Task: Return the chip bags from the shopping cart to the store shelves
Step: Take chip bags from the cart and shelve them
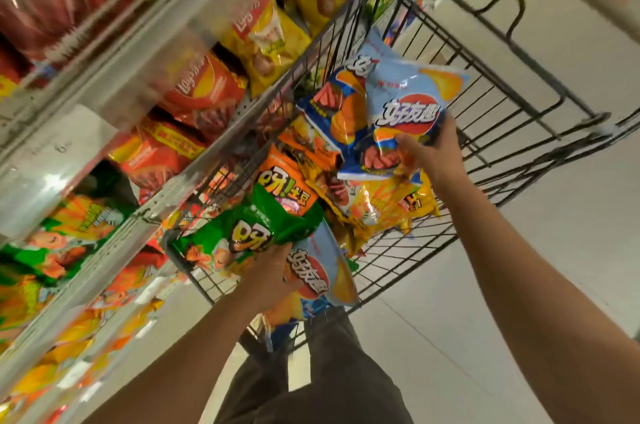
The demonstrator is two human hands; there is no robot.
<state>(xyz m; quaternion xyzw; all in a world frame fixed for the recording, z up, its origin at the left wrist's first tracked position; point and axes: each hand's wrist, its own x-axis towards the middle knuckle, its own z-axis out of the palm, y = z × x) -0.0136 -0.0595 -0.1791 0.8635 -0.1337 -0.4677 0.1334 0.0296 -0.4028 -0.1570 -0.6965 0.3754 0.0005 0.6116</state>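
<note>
A black wire shopping cart point(512, 118) stands beside the store shelves point(114, 77), with several chip bags piled in its near left corner. My right hand point(433, 153) grips a light blue chip bag point(412, 101) lifted above the pile, together with a darker blue bag point(343, 112) behind it. My left hand point(273, 271) grips a green chip bag point(242, 233) at the cart's near rim. Another light blue bag point(322, 271) lies against that hand. Orange point(287, 188) and yellow bags point(391, 205) lie between the two hands.
The shelves on the left hold red point(204, 91), yellow point(266, 39) and green bags point(65, 233) in rows behind clear rails. The cart's right half shows bare wire. Pale floor point(519, 250) spreads to the right. My dark trousers point(322, 371) are below the cart.
</note>
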